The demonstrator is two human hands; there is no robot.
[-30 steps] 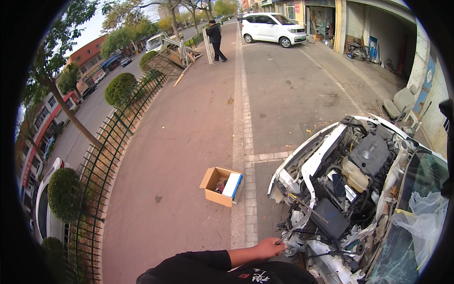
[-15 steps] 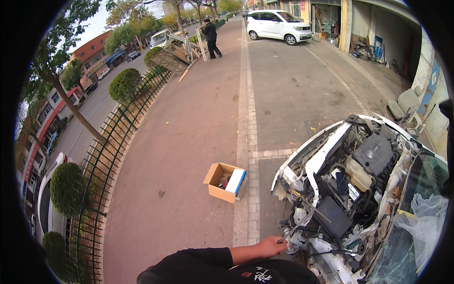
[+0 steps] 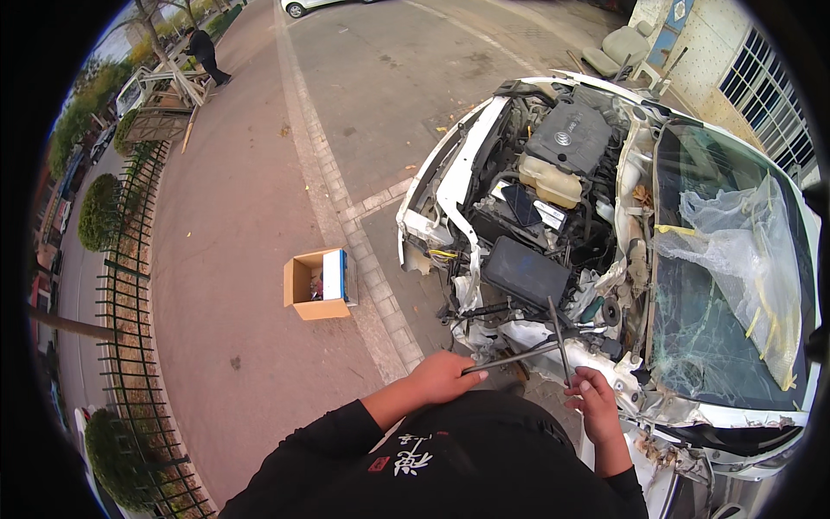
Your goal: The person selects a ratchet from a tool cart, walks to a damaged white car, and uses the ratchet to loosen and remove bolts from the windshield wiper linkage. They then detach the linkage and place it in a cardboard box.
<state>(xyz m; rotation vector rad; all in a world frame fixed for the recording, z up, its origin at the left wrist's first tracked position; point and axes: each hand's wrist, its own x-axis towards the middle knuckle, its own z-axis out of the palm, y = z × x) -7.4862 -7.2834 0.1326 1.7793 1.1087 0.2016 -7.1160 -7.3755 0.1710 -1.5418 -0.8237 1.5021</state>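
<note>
A dark metal T-handle wrench (image 3: 519, 355) is held in front of my body, over the edge of the car's engine bay. My left hand (image 3: 439, 378) is closed round the end of its long shaft. At the near end of its crossbar, the fingers of my right hand (image 3: 596, 402) are curled against the bar. Just beyond the wrench lies a white car (image 3: 458, 186) with its engine bay uncovered and its front stripped. A black box (image 3: 526, 270), a dark phone-like slab (image 3: 520, 205), a tan plastic tank (image 3: 551, 180) and a grey engine cover (image 3: 569, 138) show inside it.
An open cardboard box (image 3: 301, 281) with a white-and-blue carton in it stands on the pavement to the left. The windshield (image 3: 692, 329) is cracked, with plastic sheeting (image 3: 743, 233) over it. A green fence (image 3: 130, 329) runs along the left. Another person (image 3: 203, 54) stands far off.
The view has swung right and down toward the car. My right hand has come into view at the crossbar. The wrench in my left hand now shows whole.
</note>
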